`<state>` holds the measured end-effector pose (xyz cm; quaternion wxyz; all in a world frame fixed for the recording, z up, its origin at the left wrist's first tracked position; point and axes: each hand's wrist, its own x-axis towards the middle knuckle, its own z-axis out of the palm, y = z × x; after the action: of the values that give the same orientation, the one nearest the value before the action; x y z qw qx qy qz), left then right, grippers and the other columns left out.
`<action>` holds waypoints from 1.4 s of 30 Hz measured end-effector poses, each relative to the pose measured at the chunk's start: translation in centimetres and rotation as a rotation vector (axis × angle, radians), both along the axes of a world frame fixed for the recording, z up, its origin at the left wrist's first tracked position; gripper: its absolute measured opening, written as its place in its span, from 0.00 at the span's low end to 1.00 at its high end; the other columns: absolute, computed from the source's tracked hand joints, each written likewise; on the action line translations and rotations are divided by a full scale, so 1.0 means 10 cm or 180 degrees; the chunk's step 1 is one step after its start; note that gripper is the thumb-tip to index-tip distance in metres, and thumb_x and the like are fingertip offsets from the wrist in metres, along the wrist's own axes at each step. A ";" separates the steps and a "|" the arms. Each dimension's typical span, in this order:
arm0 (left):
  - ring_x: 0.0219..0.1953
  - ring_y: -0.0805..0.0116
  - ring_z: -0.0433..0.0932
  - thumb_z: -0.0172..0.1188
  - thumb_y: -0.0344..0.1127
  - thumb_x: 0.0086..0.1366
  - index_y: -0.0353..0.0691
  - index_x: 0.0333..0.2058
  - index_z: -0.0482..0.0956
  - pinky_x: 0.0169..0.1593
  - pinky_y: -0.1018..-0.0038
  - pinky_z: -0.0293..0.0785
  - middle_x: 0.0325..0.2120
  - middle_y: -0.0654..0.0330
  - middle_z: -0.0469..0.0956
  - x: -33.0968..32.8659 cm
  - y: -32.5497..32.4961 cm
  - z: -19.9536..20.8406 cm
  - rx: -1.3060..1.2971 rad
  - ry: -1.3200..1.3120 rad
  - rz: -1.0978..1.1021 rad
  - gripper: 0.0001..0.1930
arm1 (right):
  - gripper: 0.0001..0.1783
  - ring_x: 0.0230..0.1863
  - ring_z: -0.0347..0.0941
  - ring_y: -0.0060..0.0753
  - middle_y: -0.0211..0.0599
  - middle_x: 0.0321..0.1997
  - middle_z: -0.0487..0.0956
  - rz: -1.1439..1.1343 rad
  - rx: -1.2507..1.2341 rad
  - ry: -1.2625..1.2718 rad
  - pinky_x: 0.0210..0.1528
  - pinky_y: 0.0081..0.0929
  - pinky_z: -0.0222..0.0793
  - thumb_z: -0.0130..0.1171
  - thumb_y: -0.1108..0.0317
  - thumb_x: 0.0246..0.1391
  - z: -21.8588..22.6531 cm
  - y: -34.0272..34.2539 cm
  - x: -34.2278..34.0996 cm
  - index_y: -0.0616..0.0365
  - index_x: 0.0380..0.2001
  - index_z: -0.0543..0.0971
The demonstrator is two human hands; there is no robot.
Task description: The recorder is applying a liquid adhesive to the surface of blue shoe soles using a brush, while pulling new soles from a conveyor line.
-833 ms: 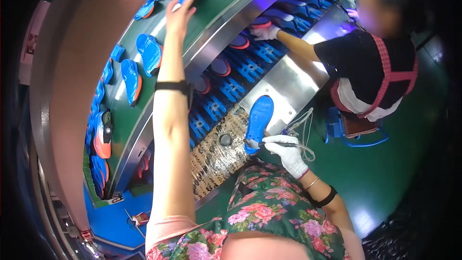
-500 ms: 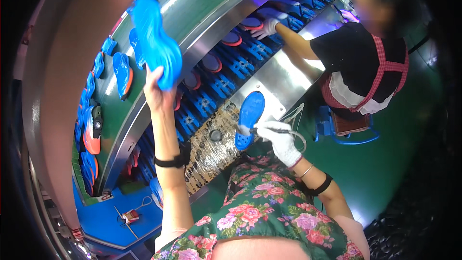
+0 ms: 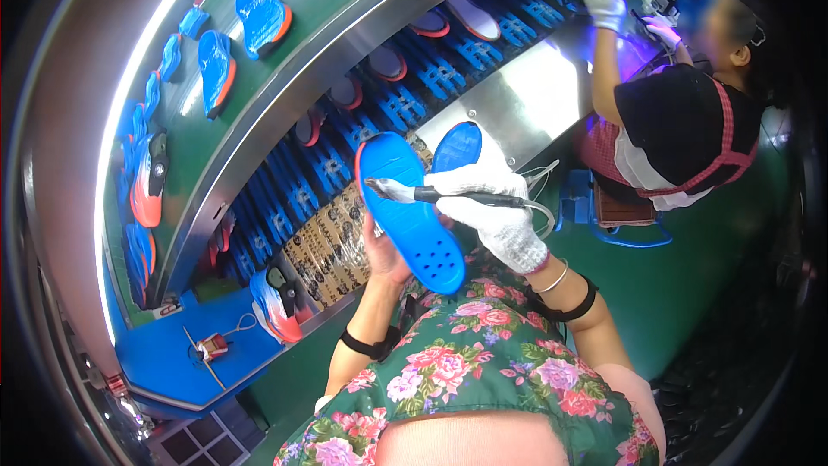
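Observation:
My bare left hand (image 3: pixel 384 250) grips a blue shoe sole (image 3: pixel 424 246) by its left side, in front of my apron. This sole has an orange rim at its far end and several small holes at the near end. In my white-gloved right hand (image 3: pixel 496 220) is a brush (image 3: pixel 427 195) with a black handle and a thin tube behind it. Its bristles lie on the sole's upper face. Behind the glove, a second blue sole (image 3: pixel 457 147) rests on the metal ledge, partly covered.
A green conveyor (image 3: pixel 297 78) carries blue soles along the left. Beside it runs a rack of blue holders (image 3: pixel 401 108) with several shoe parts. One multicoloured shoe (image 3: pixel 278 306) stands by the blue table (image 3: pixel 164 371). At right a co-worker (image 3: pixel 664 112) sits on a stool (image 3: pixel 621 216).
My left hand has come down from over the conveyor, bringing a blue sole before me. The brush has passed from the sole on the ledge to the held one. The co-worker's gloved hand has left the rack.

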<state>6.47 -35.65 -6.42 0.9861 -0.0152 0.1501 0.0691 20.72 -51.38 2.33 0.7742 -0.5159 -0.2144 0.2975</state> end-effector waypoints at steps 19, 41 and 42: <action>0.64 0.56 0.69 0.30 0.83 0.63 0.45 0.70 0.58 0.67 0.57 0.66 0.65 0.55 0.67 0.38 -0.41 0.28 0.2050 0.0957 0.0097 0.52 | 0.18 0.43 0.81 0.42 0.42 0.45 0.85 -0.0976 -0.0584 -0.4031 0.45 0.37 0.76 0.69 0.75 0.45 0.06 0.19 0.12 0.57 0.44 0.86; 0.58 0.52 0.76 0.38 0.84 0.60 0.46 0.66 0.64 0.62 0.52 0.73 0.55 0.54 0.77 0.34 -0.06 -0.18 0.0311 -0.0420 -0.0078 0.51 | 0.16 0.43 0.82 0.42 0.40 0.44 0.86 -0.0422 -0.0188 -0.3747 0.45 0.36 0.77 0.68 0.75 0.49 -0.12 0.08 -0.04 0.57 0.44 0.86; 0.58 0.51 0.76 0.36 0.88 0.56 0.47 0.69 0.59 0.60 0.51 0.75 0.62 0.51 0.70 0.31 -0.09 -0.20 -0.0267 -0.1047 -0.0086 0.57 | 0.15 0.42 0.82 0.41 0.39 0.44 0.86 -0.0298 -0.0034 -0.3652 0.45 0.36 0.77 0.69 0.73 0.50 -0.12 0.12 -0.11 0.55 0.43 0.87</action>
<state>9.57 -36.51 -8.38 0.9967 -0.0653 -0.0103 0.0461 19.59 -50.20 1.10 0.5437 -0.6075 -0.5755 -0.0635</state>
